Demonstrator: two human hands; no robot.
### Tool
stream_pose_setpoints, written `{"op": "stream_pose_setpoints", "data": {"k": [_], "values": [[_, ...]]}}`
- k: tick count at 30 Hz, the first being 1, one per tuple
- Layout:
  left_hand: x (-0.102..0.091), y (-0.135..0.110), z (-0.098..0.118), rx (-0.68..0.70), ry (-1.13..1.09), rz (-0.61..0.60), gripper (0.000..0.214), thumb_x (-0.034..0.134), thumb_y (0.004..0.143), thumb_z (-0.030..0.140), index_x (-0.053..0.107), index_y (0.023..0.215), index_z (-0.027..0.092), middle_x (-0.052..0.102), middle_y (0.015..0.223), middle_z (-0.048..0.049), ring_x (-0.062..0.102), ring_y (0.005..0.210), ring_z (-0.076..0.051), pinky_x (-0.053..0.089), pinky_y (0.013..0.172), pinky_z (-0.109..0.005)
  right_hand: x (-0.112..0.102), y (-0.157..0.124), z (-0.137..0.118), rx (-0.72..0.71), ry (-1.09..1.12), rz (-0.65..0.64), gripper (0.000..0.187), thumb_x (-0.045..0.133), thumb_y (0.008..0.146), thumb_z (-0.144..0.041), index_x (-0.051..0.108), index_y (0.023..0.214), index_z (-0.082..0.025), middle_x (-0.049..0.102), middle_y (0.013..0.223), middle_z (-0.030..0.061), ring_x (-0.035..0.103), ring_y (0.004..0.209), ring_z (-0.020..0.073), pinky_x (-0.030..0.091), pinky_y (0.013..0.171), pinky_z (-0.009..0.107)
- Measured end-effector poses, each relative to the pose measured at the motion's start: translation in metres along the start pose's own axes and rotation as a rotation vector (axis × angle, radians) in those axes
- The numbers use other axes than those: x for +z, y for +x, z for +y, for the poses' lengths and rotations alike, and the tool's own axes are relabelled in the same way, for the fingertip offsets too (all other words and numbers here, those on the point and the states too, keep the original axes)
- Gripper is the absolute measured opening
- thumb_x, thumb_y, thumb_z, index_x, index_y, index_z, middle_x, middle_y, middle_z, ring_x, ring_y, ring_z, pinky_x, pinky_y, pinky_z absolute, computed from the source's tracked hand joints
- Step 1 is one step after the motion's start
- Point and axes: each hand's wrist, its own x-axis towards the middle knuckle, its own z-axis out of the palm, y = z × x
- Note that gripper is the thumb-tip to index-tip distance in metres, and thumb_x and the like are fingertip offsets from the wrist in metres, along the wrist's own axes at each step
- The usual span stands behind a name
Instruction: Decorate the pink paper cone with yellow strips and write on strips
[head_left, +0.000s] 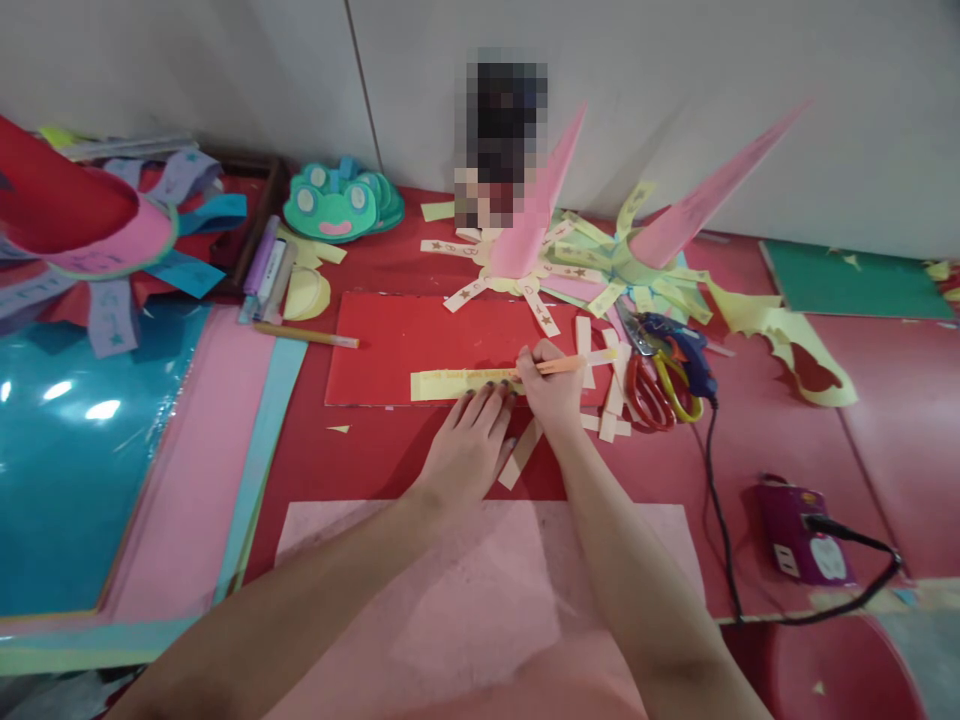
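Observation:
My right hand is closed around an orange pen, its tip down at the right part of a pale yellow paper strip. Small orange writing runs along that strip's upper edge. Lying flat, my left hand rests its fingertips on the strip's lower edge. Beneath the strip is a red board. Another pale strip lies slantwise between my hands, and several more strips are heaped right of my right hand.
Red- and yellow-handled scissors lie beside a blue glue gun, corded to a purple power box. Pink paper cones with lettered strips stand behind. Green frog cutouts, a brown pen and coloured sheets are leftward.

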Motion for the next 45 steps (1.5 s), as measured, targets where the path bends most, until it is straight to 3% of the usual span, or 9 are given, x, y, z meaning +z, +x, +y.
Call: {"op": "stream_pose_setpoints", "data": {"k": [8,23,32,36,41,45], "values": [[0.000,-0.001,0.000,0.007,0.001,0.018,0.041,0.033,0.091,0.025,0.048,0.124,0.005,0.047,0.134,-0.0122,0.041,0.125,-0.026,0.033,0.105,-0.040,0.000,0.000,0.001,0.057,0.068,-0.027,0.032,0.046,0.081,-0.034,0.033,0.055,-0.021,0.040,0.045,-0.0067,0.047,0.045,0.0079,0.033,0.046,0.021],[0.002,0.000,0.000,0.010,0.004,0.011,0.041,0.033,0.091,0.025,0.047,0.125,0.004,0.046,0.134,-0.0128,0.041,0.125,-0.026,0.032,0.105,-0.041,0.001,-0.001,0.004,0.001,0.004,0.004,0.033,0.047,0.080,-0.032,0.030,0.054,-0.021,0.035,0.045,-0.0074,0.042,0.044,0.0065,0.031,0.044,0.020],[-0.001,0.000,0.000,0.010,0.003,-0.007,0.042,0.032,0.092,0.026,0.047,0.125,0.006,0.045,0.136,-0.0116,0.038,0.127,-0.025,0.032,0.106,-0.039,-0.001,-0.002,-0.001,0.124,0.179,0.068,0.033,0.044,0.084,-0.042,0.038,0.059,-0.021,0.041,0.042,-0.0076,0.054,0.042,0.0094,0.036,0.040,0.019],[-0.002,0.000,0.000,0.004,-0.004,-0.017,0.042,0.031,0.092,0.026,0.046,0.126,0.006,0.043,0.137,-0.0119,0.037,0.127,-0.024,0.032,0.106,-0.039,-0.002,-0.002,-0.004,0.146,0.168,0.097,0.034,0.043,0.084,-0.045,0.042,0.061,-0.021,0.041,0.043,-0.0074,0.053,0.040,0.0087,0.036,0.039,0.019],[-0.001,0.000,0.000,0.010,0.005,-0.004,0.042,0.030,0.092,0.025,0.047,0.125,0.005,0.044,0.136,-0.0128,0.038,0.127,-0.025,0.032,0.106,-0.039,0.000,-0.001,-0.007,0.130,0.125,0.087,0.041,0.055,0.077,-0.044,0.032,0.052,-0.021,0.036,0.042,-0.0077,0.048,0.041,0.0077,0.033,0.040,0.020],[0.000,0.000,0.000,0.003,-0.006,-0.008,0.043,0.031,0.092,0.025,0.045,0.127,0.004,0.044,0.136,-0.0126,0.037,0.127,-0.025,0.031,0.107,-0.039,0.000,0.000,-0.005,0.110,0.082,0.058,0.038,0.052,0.079,-0.038,0.030,0.052,-0.021,0.034,0.043,-0.0079,0.041,0.041,0.0064,0.031,0.042,0.020]]}}
